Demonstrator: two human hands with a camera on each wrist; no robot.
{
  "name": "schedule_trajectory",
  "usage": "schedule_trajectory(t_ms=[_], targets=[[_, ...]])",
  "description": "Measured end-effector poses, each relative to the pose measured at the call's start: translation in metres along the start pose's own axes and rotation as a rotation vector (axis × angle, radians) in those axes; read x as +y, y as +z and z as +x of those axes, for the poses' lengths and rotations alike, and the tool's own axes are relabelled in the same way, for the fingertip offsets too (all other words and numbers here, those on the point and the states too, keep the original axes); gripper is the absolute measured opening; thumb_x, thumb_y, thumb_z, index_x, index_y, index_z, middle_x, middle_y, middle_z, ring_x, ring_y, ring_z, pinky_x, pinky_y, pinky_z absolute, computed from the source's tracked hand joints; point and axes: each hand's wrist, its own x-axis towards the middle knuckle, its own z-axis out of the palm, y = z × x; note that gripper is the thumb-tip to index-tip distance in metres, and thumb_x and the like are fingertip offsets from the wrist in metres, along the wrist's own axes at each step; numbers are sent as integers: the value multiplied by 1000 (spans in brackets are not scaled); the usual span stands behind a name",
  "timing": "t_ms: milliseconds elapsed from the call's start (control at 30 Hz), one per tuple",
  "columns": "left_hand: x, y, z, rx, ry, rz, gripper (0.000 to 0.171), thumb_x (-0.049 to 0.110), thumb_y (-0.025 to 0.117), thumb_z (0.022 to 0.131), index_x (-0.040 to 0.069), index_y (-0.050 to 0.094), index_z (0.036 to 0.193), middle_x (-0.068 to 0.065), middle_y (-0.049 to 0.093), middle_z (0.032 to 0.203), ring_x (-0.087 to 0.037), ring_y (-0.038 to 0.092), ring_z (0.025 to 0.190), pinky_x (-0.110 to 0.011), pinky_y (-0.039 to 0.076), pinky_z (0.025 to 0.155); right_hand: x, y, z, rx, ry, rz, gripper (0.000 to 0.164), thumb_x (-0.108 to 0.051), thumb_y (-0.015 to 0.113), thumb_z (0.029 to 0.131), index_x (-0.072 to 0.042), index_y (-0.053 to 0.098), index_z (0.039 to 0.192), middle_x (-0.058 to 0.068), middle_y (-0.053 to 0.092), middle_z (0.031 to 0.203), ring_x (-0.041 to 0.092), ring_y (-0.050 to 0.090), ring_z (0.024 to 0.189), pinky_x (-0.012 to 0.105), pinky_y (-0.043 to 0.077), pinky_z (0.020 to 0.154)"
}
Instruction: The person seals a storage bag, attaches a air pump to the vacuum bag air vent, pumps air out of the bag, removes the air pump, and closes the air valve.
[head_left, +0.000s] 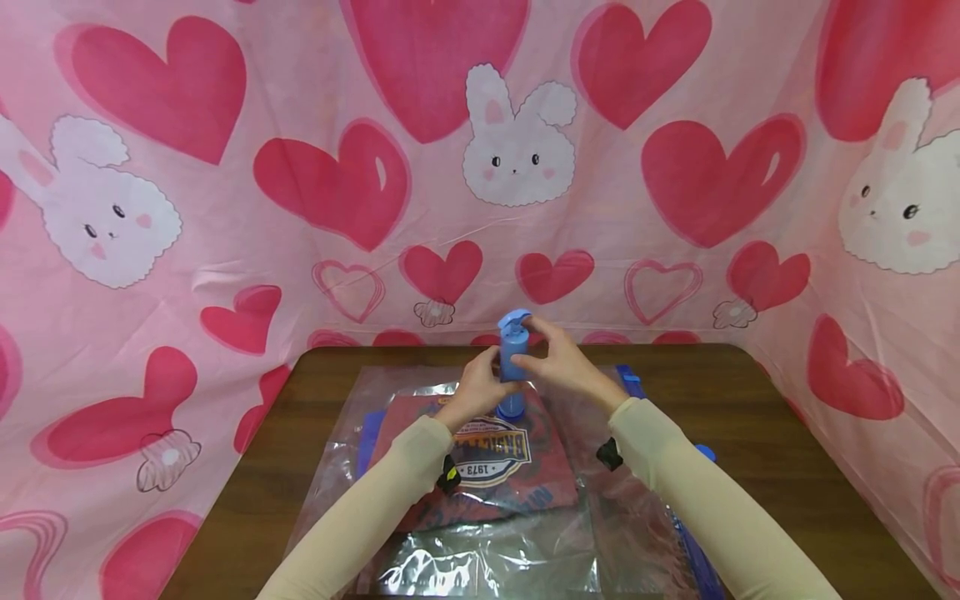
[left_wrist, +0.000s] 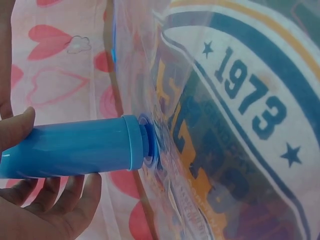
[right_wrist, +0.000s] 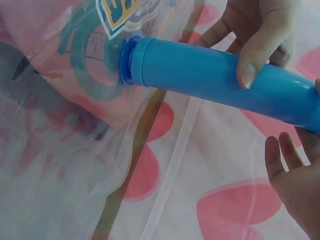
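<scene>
A blue hand pump stands upright, its base on the round blue valve of a clear plastic storage bag. A red printed shirt lies folded inside the bag. My left hand grips the pump's barrel, with the thumb lying across its surface in the right wrist view. Up at the top, my right hand holds the lighter blue handle with its fingers and keeps its thumb by the upper barrel. Its other fingers stretch out beside the barrel in the right wrist view.
Everything lies on a dark wooden table. A blue strip runs near the bag's right side, with a blue piece by my right sleeve. Behind the table hangs a pink cloth with hearts and rabbits.
</scene>
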Motion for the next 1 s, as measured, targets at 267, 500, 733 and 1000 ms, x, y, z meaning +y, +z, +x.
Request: schedule_trajectory(t_ms=[267,500,733,1000], targets=[[-1,0,0,-1,-5,9,51,20,88,86,6,62,128,-13,69,115,-31,69,108,-48,59,89,-2,3,2,28,5,-17,62,-15,82,92,0,56,146,17,63,134,34,63,115,54,54,98],[-3,-1,1,3,-6,3,50,19,87,86,8,62,128,-11,69,117,-30,69,108,-45,59,90,-1,8,4,61,6,-55,62,-20,85,91,-5,58,144,12,65,117,30,61,101,43,55,83],[-2,-1,0,-14,-5,-18,49,15,85,88,8,61,130,-12,69,121,-30,68,111,-45,59,90,-2,8,4,67,78,-75,69,-27,85,90,-8,54,148,12,63,117,33,59,103,46,57,83],[-1,-2,-1,-11,5,-25,49,16,85,87,6,61,128,-12,69,117,-31,69,109,-46,59,89,-3,2,1,32,-19,-16,68,-13,81,92,-5,52,153,16,65,132,36,62,116,61,51,101]])
